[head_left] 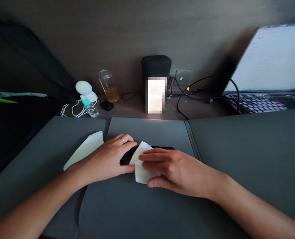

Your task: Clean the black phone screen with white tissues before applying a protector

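A black phone lies flat on the dark grey padded surface, mostly covered by my hands. My left hand, with a ring on one finger, grips the phone's left end between thumb and fingers. Across the phone's middle, my right hand presses a folded white tissue, its fingers on top and thumb along the lower edge. The phone's far right corner shows just above my right knuckles. Another white folded sheet, perhaps also tissue, rests to the left, partly behind my left forearm.
Along the back ledge stand a white round-headed device, a small clear bottle, a black fob-like object, a glass bottle with amber liquid and a black speaker-like box. Black cables run toward an open laptop.
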Demonstrator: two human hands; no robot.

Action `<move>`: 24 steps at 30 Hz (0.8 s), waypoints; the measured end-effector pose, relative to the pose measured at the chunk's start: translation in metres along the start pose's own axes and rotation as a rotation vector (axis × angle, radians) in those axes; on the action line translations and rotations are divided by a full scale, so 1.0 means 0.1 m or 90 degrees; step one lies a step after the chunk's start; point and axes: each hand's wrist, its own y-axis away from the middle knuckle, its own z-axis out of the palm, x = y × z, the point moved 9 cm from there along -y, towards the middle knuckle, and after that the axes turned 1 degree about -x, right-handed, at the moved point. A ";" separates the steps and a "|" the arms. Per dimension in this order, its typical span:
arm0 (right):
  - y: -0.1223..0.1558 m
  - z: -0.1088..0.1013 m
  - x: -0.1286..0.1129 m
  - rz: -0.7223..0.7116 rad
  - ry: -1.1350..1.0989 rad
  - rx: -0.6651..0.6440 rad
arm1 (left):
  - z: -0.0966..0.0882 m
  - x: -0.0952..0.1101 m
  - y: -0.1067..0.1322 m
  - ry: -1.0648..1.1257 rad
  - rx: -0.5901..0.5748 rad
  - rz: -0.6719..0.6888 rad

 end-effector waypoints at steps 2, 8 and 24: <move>0.03 -0.02 0.06 0.019 -0.015 -0.001 | 0.01 -0.02 0.00 -0.003 -0.001 0.000; 0.16 -0.15 0.31 0.102 -0.081 -0.006 | 0.04 -0.04 0.01 -0.013 -0.018 -0.004; 0.53 -0.45 0.62 0.219 0.001 0.045 | 0.02 -0.04 0.03 -0.019 0.003 0.016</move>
